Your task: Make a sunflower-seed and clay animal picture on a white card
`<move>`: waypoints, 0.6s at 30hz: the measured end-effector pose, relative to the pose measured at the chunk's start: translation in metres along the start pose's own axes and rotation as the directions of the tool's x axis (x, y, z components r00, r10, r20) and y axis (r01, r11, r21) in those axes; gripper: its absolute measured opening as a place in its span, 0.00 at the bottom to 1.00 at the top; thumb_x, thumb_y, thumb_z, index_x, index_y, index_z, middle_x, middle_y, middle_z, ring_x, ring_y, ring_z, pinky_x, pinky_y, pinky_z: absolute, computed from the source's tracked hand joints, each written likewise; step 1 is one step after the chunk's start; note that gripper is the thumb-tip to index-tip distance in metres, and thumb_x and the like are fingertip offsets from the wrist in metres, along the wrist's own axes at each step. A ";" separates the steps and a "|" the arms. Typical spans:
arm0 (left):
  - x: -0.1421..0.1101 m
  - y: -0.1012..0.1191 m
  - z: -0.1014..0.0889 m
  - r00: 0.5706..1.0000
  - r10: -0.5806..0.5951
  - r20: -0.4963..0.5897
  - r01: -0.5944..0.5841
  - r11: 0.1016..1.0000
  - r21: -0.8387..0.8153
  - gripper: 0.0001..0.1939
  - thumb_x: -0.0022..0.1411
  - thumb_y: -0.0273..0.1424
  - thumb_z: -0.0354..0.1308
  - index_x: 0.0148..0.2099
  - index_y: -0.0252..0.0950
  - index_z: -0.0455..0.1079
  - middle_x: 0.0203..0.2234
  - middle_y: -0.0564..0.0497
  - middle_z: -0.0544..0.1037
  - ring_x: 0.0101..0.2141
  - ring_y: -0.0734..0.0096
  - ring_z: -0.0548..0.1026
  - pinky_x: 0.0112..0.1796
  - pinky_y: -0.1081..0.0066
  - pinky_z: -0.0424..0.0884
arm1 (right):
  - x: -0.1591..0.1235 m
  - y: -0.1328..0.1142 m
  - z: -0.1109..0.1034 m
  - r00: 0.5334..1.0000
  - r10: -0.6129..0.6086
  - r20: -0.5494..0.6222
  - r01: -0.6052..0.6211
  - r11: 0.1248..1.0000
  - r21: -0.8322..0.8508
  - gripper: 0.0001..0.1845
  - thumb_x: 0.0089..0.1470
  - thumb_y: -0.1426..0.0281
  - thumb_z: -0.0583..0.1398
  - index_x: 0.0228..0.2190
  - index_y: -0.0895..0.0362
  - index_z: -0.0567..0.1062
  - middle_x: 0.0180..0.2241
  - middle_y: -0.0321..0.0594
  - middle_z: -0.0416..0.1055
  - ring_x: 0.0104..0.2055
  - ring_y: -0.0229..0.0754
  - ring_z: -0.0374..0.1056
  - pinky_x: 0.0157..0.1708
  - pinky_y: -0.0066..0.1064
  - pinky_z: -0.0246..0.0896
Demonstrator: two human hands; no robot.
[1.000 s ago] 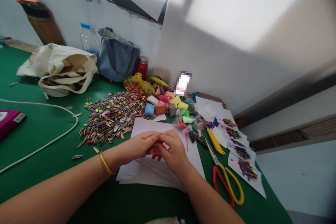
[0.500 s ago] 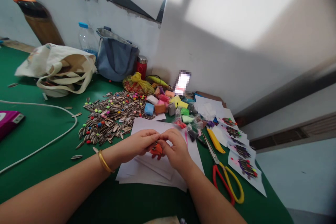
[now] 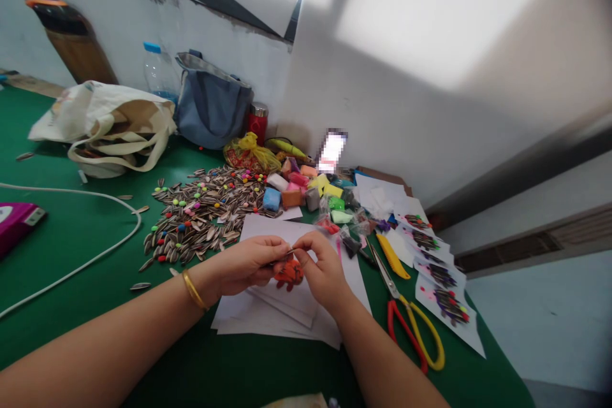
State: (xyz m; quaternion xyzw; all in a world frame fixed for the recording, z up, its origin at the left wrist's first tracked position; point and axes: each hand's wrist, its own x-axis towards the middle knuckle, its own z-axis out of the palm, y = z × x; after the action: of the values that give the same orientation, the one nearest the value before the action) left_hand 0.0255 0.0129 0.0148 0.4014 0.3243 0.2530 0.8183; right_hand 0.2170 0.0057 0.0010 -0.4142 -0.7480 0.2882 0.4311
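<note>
Cupping a small, lumpy orange piece of soft modelling material with dark marks [image 3: 289, 273], the left hand [image 3: 248, 264] had its fingers curled beneath and behind it, apparently to steady the form without flattening it. The right hand [image 3: 322, 271] was partly closed, its thumb and forefinger drawn nearly together beside a slim, dark sliver [image 3: 292, 250] at the piece's upper edge; whether they gripped the sliver could not be told. The hands met above a loose stack of white paper sheets [image 3: 265, 228], which probably served to keep the green tabletop [image 3: 215, 370] clean beneath the work. To the left of the stack lay a heap of striped, grey-brown seeds mixed with bright beads [image 3: 205, 217], spread wide, perhaps so that single ones could be picked out. Beyond the stack, soft coloured blocks in clear wrappers [image 3: 272, 199] were clustered within reach, their wrapping likely guarding against drying. On the right, long scissors with one red and one yellow handle [image 3: 394, 294] lay beside a yellow-handled cutter [image 3: 393, 257], the scissor handles toward the person. Farther right, white cards bearing dark, spiky decorated shapes [image 3: 471, 339] partly overlapped in a row, an arrangement that seemed to save space while leaving each shape uncovered
</note>
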 end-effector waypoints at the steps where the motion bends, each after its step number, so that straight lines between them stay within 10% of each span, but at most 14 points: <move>1: 0.000 0.000 0.001 1.000 -0.001 0.003 0.001 1.000 -0.002 0.21 0.59 0.48 0.62 0.34 0.35 0.63 0.21 0.59 0.66 0.14 0.87 0.49 0.17 0.75 0.39 | 0.000 0.001 0.000 1.000 0.007 -0.005 -0.007 1.000 0.013 0.05 0.60 0.71 0.57 0.33 0.55 0.73 0.33 0.38 0.70 0.38 0.41 0.66 0.41 0.35 0.62; 12: 0.003 0.000 0.003 0.964 0.143 -0.224 -0.078 0.958 0.276 0.20 0.53 0.46 0.65 0.37 0.33 0.73 0.17 0.58 0.66 0.17 0.80 0.59 0.19 0.76 0.50 | -0.003 -0.003 0.006 0.999 0.005 -0.033 -0.003 0.999 0.037 0.08 0.57 0.71 0.62 0.39 0.52 0.78 0.38 0.40 0.74 0.41 0.43 0.69 0.44 0.37 0.66; 18: 0.005 0.004 -0.013 0.926 0.298 -0.229 -0.078 0.748 0.659 0.18 0.58 0.42 0.59 0.43 0.36 0.78 0.32 0.49 0.81 0.29 0.68 0.74 0.29 0.71 0.69 | 0.000 0.008 -0.006 1.000 0.011 0.029 -0.010 0.999 -0.052 0.10 0.60 0.73 0.58 0.39 0.52 0.79 0.37 0.40 0.76 0.40 0.42 0.71 0.43 0.35 0.66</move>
State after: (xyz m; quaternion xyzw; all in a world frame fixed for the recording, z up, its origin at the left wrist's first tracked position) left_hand 0.0183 0.0252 0.0104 0.6397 0.4764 0.2715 0.5386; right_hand 0.2248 0.0100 -0.0028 -0.4248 -0.7593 0.2771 0.4077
